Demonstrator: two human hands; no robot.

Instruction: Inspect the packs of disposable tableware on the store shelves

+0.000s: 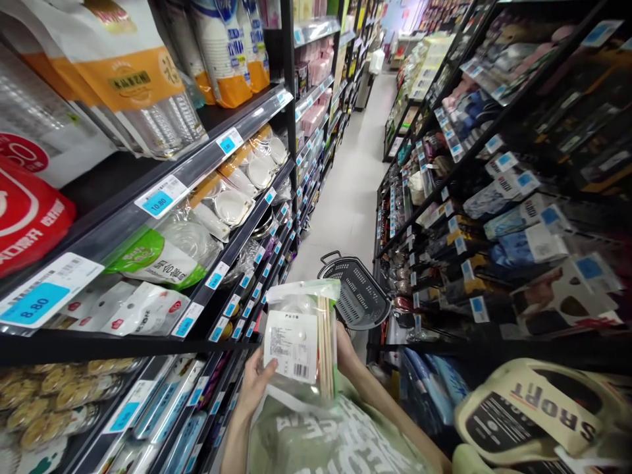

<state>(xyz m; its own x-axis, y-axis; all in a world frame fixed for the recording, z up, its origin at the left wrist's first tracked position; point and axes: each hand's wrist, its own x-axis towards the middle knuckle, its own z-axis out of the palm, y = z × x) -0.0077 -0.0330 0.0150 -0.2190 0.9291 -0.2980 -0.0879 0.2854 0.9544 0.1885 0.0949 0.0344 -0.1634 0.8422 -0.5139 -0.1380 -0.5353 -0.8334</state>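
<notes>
I hold a clear plastic packet (301,336) upright in front of my chest, with both hands. It has a white printed label on its back and a bundle of wooden chopsticks inside. My left hand (257,382) grips its lower left edge, thumb over the label. My right hand (348,355) is closed on its right side, fingers hidden behind the packet. A dark plastic shopping basket (355,293) hangs just beyond the packet, by my right forearm.
I stand in a narrow shop aisle (353,178) with a pale floor. Black shelves on the left (237,141) carry bagged disposable cups, plates and bowls with blue price tags. Shelves on the right (494,197) hold packaged goods. A cream tote bag (533,408) sits at lower right.
</notes>
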